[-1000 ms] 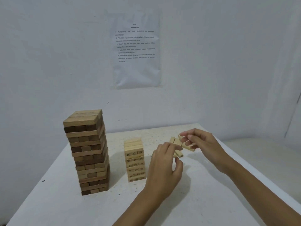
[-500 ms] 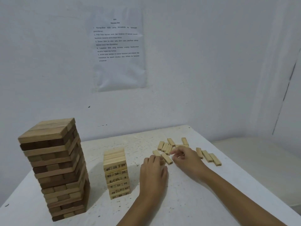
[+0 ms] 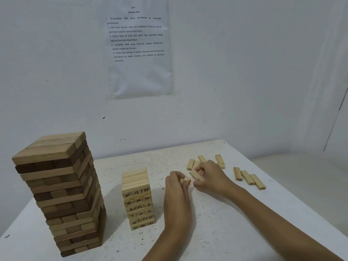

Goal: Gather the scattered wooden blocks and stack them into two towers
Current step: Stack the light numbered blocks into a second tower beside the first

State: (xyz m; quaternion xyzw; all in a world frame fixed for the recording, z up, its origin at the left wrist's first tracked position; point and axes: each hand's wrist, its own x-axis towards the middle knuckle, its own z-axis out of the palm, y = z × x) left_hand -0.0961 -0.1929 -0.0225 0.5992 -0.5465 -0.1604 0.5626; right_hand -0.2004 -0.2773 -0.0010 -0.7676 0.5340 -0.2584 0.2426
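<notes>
A tall tower of large brown blocks (image 3: 60, 191) stands at the left of the white table (image 3: 216, 232). A shorter tower of small pale numbered blocks (image 3: 138, 198) stands in the middle. My left hand (image 3: 176, 187) pinches a small pale block (image 3: 186, 179) just above the table. My right hand (image 3: 211, 177) grips another small block (image 3: 195, 175) beside it. Several loose small blocks (image 3: 194, 163) lie just behind my hands, and three more blocks (image 3: 248, 178) lie side by side to the right.
A printed sheet in a plastic sleeve (image 3: 138, 46) hangs on the white wall behind. The table's right edge (image 3: 267, 183) runs close to the three blocks. A pale lower surface (image 3: 310, 176) lies beyond that edge.
My view swung right, so both towers shifted left. My hands dropped from mid-air to the table among the loose blocks, and each now holds one small block.
</notes>
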